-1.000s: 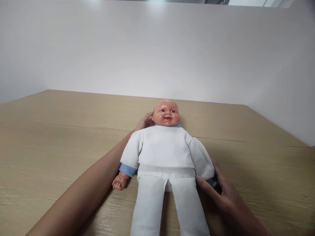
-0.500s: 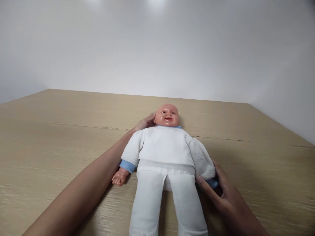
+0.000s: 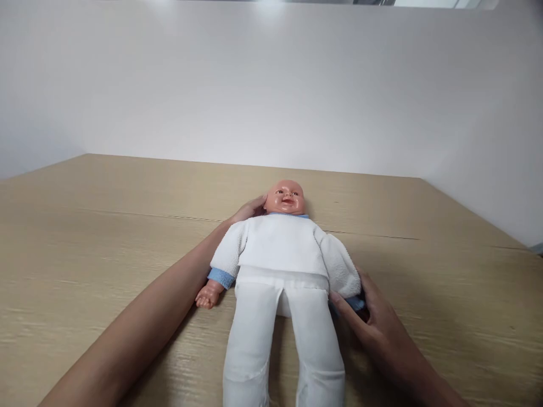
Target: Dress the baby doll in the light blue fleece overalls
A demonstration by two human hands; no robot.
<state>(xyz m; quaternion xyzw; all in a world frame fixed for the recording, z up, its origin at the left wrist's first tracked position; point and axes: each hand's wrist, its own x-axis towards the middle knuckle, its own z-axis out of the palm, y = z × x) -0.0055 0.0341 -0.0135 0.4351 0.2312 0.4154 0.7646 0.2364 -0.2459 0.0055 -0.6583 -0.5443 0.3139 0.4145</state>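
Observation:
A baby doll (image 3: 283, 243) in a white fleece top and white trousers lies on its back on the wooden table, head away from me. Blue trim shows at its collar and cuffs. My left hand (image 3: 250, 210) reaches along the doll's side and cups its head, with the fingertips partly hidden behind it. Around the doll's sleeve and hip on the other side curls my right hand (image 3: 368, 311), its thumb against the trousers and its fingers beyond the sleeve. The doll's hand on that side is hidden; its other hand (image 3: 208, 295) rests beside my left forearm.
The wide wooden table (image 3: 119, 249) has a thin seam running across it. Behind its far edge rises a plain pale wall (image 3: 254, 90). A bright opening (image 3: 436, 3) shows at the top right.
The view has tilted up slightly, so the wall's top edge now shows. The doll and my right hand sit a little further left and higher in the picture. Both hands keep their places on the doll.

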